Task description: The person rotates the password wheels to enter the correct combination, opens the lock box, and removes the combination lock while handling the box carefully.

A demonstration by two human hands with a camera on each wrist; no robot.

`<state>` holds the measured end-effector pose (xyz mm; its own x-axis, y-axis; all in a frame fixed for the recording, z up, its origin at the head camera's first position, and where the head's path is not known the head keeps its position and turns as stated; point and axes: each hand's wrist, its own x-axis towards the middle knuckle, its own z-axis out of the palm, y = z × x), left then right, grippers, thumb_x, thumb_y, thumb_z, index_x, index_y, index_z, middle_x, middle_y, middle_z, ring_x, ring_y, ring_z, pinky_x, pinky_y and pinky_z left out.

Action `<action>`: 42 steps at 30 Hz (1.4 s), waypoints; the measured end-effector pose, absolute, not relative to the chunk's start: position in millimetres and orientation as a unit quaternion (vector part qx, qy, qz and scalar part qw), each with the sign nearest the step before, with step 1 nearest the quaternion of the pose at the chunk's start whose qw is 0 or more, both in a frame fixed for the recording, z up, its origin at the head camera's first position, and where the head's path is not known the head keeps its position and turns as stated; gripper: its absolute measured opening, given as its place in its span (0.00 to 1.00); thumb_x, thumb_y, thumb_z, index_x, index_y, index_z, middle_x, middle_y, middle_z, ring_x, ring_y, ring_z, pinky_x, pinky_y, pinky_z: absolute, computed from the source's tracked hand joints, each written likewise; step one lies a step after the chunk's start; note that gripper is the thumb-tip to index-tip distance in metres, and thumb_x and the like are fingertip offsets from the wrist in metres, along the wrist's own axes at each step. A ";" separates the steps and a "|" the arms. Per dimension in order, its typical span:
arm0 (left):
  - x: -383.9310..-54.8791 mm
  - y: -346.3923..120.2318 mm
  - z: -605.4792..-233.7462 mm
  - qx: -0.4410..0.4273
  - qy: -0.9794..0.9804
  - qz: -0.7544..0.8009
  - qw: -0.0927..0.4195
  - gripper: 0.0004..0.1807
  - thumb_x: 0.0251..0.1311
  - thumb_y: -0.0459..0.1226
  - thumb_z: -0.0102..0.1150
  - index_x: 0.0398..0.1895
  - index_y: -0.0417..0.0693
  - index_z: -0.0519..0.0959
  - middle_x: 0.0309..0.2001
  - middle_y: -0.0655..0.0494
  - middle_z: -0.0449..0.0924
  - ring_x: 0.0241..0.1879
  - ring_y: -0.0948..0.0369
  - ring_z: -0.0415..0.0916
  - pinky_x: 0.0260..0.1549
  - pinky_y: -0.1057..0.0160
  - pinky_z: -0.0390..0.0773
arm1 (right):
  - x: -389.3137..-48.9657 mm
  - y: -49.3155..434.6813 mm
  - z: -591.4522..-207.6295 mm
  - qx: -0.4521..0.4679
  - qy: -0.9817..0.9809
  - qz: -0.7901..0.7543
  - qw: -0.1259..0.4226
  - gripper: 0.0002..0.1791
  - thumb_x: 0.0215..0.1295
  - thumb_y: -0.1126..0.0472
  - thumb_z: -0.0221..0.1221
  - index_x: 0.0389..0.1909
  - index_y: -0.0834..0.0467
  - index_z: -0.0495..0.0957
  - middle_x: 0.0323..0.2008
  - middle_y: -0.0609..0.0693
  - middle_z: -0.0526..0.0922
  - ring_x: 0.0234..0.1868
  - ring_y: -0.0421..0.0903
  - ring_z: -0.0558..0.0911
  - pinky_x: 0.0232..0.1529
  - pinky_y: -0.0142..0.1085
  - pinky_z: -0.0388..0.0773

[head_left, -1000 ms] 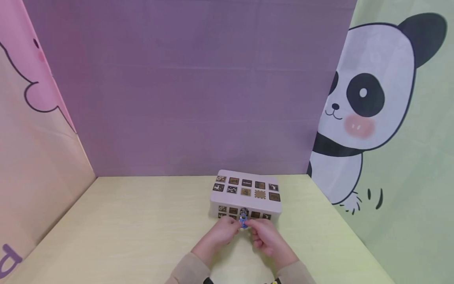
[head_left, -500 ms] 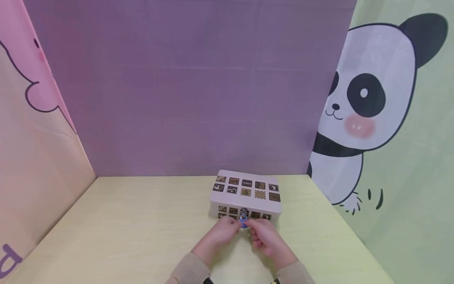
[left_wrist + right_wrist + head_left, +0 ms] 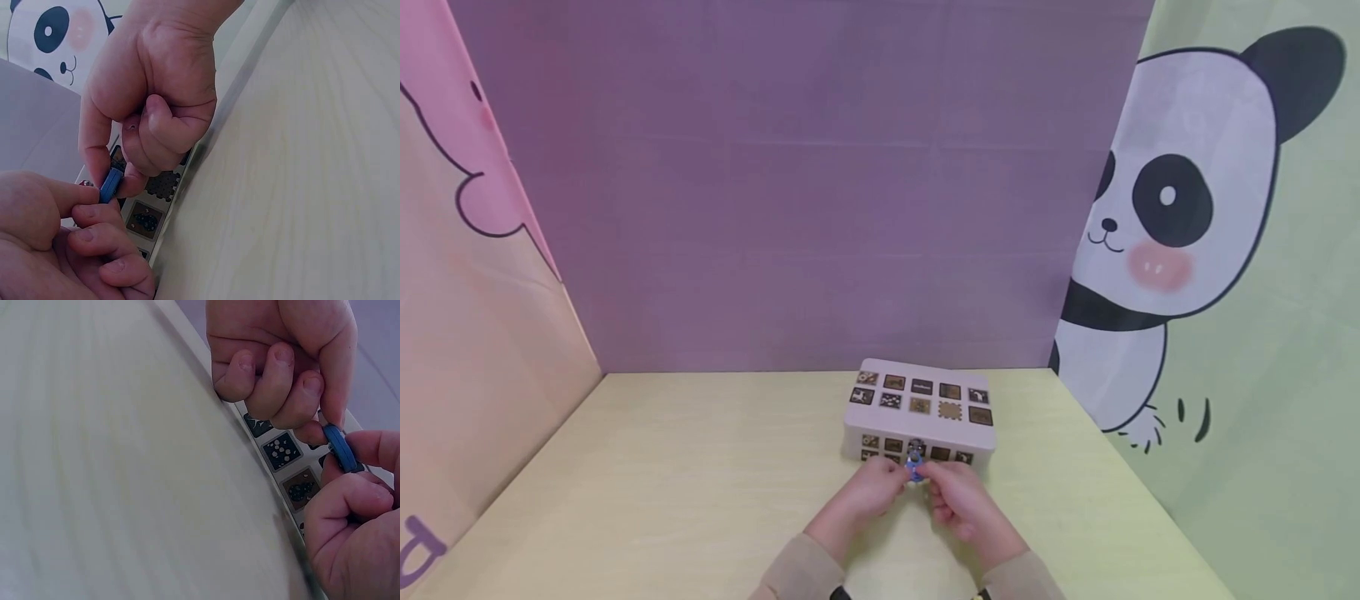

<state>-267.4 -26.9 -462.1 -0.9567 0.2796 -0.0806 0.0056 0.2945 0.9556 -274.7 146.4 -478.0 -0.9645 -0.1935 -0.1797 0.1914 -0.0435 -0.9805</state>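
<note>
A small blue padlock (image 3: 914,472) with a silvery loop is at the clasp on the front of a pale box (image 3: 925,429). Dark and brown picture squares cover the box, whose lid is down. My left hand (image 3: 874,487) pinches the padlock from the left, and my right hand (image 3: 961,493) pinches it from the right. In the left wrist view the padlock (image 3: 111,185) shows edge-on between both hands' fingertips. The right wrist view also has the blue padlock (image 3: 339,448) between finger and thumb of each hand. Fingers partly hide the padlock and clasp.
The box stands on a light wood-grain table (image 3: 715,467), right of its middle. A purple cloth wall (image 3: 805,183) rises behind. Printed side walls flank the table, with a panda (image 3: 1180,192) on the right one.
</note>
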 end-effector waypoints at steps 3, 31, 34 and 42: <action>-266.9 -27.1 -461.4 0.090 0.797 0.586 0.117 0.18 0.74 0.37 0.51 0.28 0.31 0.77 0.15 0.63 0.62 0.13 0.68 0.54 0.11 0.71 0.56 | -274.8 146.2 -478.2 0.000 0.679 -0.722 0.133 0.11 0.68 0.58 0.61 0.41 0.63 0.80 0.17 0.40 0.62 0.17 0.35 0.60 0.17 0.26 0.57; -266.7 -27.0 -460.5 0.087 0.797 0.587 0.116 0.19 0.74 0.37 0.52 0.22 0.40 0.74 0.14 0.63 0.62 0.12 0.68 0.54 0.11 0.71 0.55 | -274.1 149.2 -475.3 0.012 0.674 -0.724 0.147 0.15 0.72 0.49 0.59 0.35 0.58 0.79 0.17 0.39 0.63 0.17 0.35 0.59 0.17 0.26 0.56; -267.4 -26.9 -460.6 0.083 0.797 0.586 0.120 0.19 0.74 0.37 0.52 0.22 0.40 0.74 0.14 0.63 0.61 0.12 0.67 0.54 0.10 0.70 0.55 | -274.0 149.6 -473.5 0.024 0.652 -0.742 0.155 0.19 0.74 0.46 0.56 0.28 0.55 0.75 0.17 0.39 0.63 0.16 0.35 0.58 0.17 0.26 0.55; -266.9 -27.1 -459.5 0.084 0.798 0.585 0.117 0.19 0.73 0.37 0.52 0.22 0.39 0.74 0.14 0.63 0.62 0.12 0.68 0.54 0.10 0.70 0.55 | -273.1 150.2 -469.8 0.032 0.620 -0.765 0.171 0.20 0.76 0.46 0.53 0.25 0.53 0.69 0.16 0.38 0.62 0.15 0.33 0.58 0.16 0.25 0.54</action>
<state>-266.9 -27.1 -459.5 -0.9583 0.2717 -0.0882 -0.0021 0.3021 0.9533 -273.1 150.2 -469.8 -0.9396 -0.2211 -0.2613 0.3013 -0.1718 -0.9379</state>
